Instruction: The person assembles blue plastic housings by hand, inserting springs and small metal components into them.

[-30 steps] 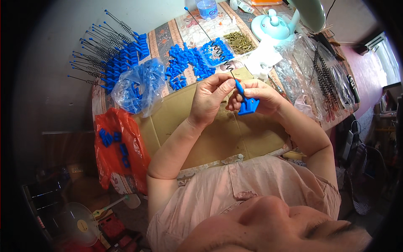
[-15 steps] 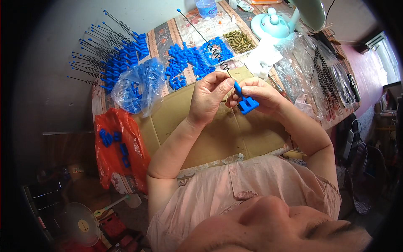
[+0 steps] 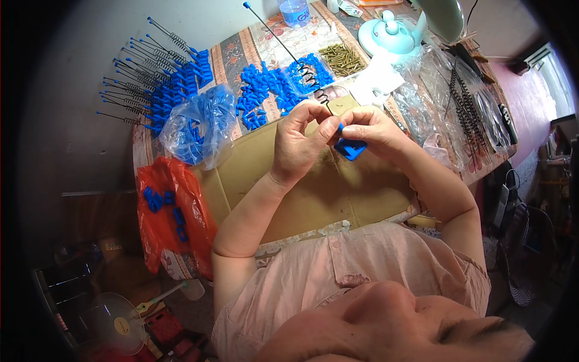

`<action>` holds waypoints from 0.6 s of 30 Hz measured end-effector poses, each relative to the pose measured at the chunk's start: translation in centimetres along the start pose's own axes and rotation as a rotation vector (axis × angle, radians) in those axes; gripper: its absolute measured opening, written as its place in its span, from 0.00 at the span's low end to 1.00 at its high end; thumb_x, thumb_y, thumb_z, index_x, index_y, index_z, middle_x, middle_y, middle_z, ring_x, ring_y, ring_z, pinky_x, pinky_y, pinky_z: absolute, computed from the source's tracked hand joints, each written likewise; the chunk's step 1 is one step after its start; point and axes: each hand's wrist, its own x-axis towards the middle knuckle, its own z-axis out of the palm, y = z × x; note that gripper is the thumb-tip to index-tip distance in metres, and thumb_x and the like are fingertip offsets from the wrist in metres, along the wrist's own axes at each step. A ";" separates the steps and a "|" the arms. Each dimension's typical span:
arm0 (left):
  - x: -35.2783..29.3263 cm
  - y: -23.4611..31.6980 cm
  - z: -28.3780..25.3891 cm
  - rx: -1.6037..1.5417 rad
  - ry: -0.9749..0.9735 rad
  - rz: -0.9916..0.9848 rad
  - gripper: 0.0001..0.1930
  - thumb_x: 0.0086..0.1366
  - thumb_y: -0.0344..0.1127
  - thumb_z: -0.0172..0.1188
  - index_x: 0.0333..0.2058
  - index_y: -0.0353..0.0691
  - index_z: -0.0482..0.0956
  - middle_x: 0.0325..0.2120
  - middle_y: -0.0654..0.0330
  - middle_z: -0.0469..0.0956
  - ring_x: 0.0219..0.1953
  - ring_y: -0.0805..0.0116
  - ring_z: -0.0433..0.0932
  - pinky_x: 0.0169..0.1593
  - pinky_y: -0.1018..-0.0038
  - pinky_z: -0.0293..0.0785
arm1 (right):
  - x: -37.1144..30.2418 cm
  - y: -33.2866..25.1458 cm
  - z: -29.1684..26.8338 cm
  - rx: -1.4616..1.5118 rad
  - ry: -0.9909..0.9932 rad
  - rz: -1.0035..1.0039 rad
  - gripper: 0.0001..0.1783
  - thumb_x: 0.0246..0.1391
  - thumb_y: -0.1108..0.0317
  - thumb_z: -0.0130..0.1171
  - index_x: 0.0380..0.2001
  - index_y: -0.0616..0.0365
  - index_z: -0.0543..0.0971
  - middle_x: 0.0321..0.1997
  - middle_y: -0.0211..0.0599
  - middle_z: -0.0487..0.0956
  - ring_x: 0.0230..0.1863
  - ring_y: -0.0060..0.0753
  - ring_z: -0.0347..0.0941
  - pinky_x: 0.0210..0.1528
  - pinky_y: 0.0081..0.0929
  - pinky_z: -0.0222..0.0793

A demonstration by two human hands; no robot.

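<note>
Over the cardboard sheet (image 3: 289,193), my left hand (image 3: 304,139) and my right hand (image 3: 373,134) meet fingertip to fingertip, both closed in a pinch. Between them is a blue plastic base (image 3: 351,149) with a block-shaped end hanging below my right fingers; its narrow stem is mostly covered by the fingertips. A black coiled wire (image 3: 309,75) with a blue ball tip rises from behind my left fingers, pointing up and left. Where wire and base meet is hidden by my fingers.
Finished-looking blue bases with coiled wires (image 3: 175,84) stand in rows at the far left. Nearby are a clear bag (image 3: 202,123), a red bag (image 3: 172,211), loose blue pieces (image 3: 256,90), brass-coloured pins (image 3: 342,60), a lamp (image 3: 391,37) and more coiled wires (image 3: 465,117) on plastic.
The blue base has turned and drawn closer under my right fingers, so less of its stem shows. The coiled wire's tip has swung slightly up and left.
</note>
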 end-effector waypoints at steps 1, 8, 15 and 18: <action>0.0 -0.3 -0.2 0.037 -0.009 0.017 0.04 0.59 0.29 0.57 0.29 0.35 0.73 0.24 0.66 0.71 0.26 0.80 0.70 0.32 0.83 0.68 | 0.0 -0.1 0.0 -0.047 0.020 0.004 0.11 0.52 0.67 0.58 0.37 0.62 0.76 0.34 0.36 0.78 0.37 0.24 0.74 0.43 0.22 0.69; 1.0 0.1 -2.1 0.390 0.057 0.250 0.06 0.54 0.30 0.61 0.27 0.36 0.74 0.23 0.63 0.70 0.29 0.76 0.69 0.36 0.80 0.67 | 0.1 -0.6 1.0 -0.277 0.086 -0.123 0.18 0.55 0.67 0.55 0.47 0.64 0.72 0.45 0.34 0.75 0.44 0.21 0.71 0.49 0.21 0.66; 1.1 2.6 -3.8 0.666 0.142 0.305 0.05 0.53 0.28 0.61 0.26 0.35 0.73 0.22 0.62 0.72 0.27 0.75 0.70 0.34 0.78 0.68 | 0.3 0.2 1.2 -0.658 0.138 -0.501 0.20 0.53 0.73 0.53 0.51 0.60 0.68 0.51 0.35 0.71 0.55 0.29 0.65 0.56 0.28 0.61; -0.4 2.5 -4.7 0.729 0.174 0.273 0.05 0.55 0.28 0.61 0.25 0.35 0.73 0.22 0.63 0.71 0.27 0.75 0.70 0.35 0.78 0.67 | 0.3 0.3 1.5 -0.680 0.118 -0.490 0.18 0.52 0.74 0.53 0.48 0.60 0.71 0.49 0.36 0.72 0.53 0.29 0.66 0.54 0.27 0.63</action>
